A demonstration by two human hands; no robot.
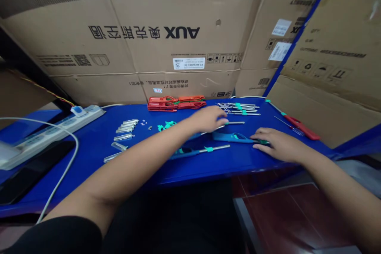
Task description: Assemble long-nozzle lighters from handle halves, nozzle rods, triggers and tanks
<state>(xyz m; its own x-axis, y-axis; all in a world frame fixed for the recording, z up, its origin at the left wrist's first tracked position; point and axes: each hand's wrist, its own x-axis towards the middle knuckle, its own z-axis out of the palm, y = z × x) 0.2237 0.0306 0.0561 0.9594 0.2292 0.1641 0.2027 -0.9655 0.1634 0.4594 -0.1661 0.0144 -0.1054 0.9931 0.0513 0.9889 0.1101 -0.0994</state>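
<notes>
My left hand point(210, 119) is over the middle of the table, its fingers bent and closed at the end of a thin metal tube point(238, 122) with a teal piece on it. Just below lies a blue lighter point(186, 153) with a metal barrel and a teal clip. To the right rests a blue lighter shell point(232, 137). At its right end my right hand point(278, 145) is closed around a small dark green piece point(262, 141), whose kind I cannot make out. More metal tubes point(247, 107) with wires and teal clips lie behind.
Red lighter shells point(162, 104) are stacked at the back. Clear fuel tanks point(125, 127) and teal parts point(166, 125) lie at left. A red-handled lighter point(302, 127) and small screwdriver point(293, 128) are at right. A power strip point(56, 131), cable and black phone point(35, 170) occupy the left end.
</notes>
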